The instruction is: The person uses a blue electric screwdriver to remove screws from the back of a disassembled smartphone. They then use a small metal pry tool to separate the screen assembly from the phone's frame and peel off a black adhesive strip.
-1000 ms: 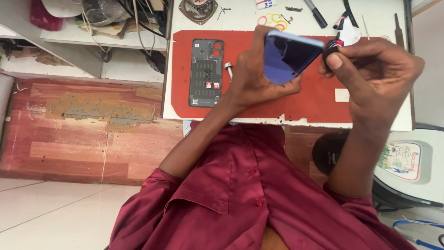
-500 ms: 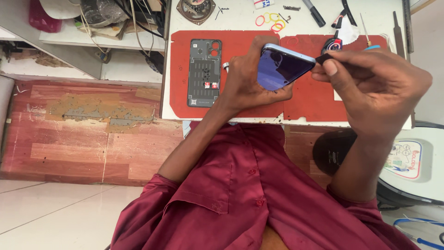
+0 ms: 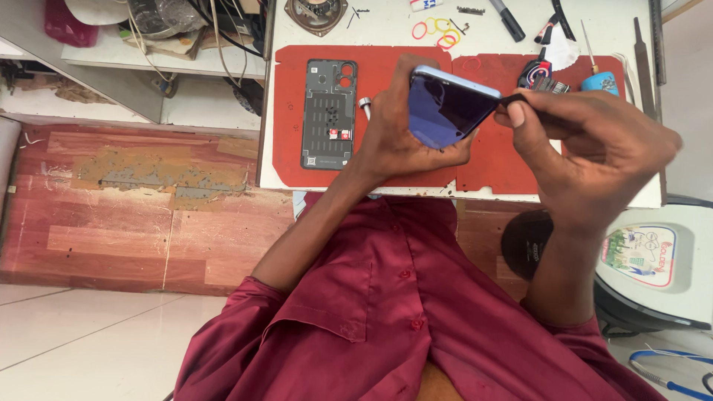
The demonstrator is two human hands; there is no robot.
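The left hand (image 3: 394, 137) has its grip closed around a blue phone (image 3: 445, 108), held tilted above the red mat (image 3: 386, 63) near the tabletop's (image 3: 386, 26) near edge, about midway along it. The phone's long axis runs from the left palm up toward the far edge, dark screen facing the person. The right hand (image 3: 594, 160) sits just right of the phone, its grip pinched shut on a thin black tool (image 3: 516, 97) whose tip touches the phone's right edge. A grey back cover (image 3: 329, 115) lies flat on the mat, toward the tabletop's left edge.

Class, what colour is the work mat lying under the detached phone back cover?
Red: the mat, seen in the head view, lies beneath the dark grey back cover.
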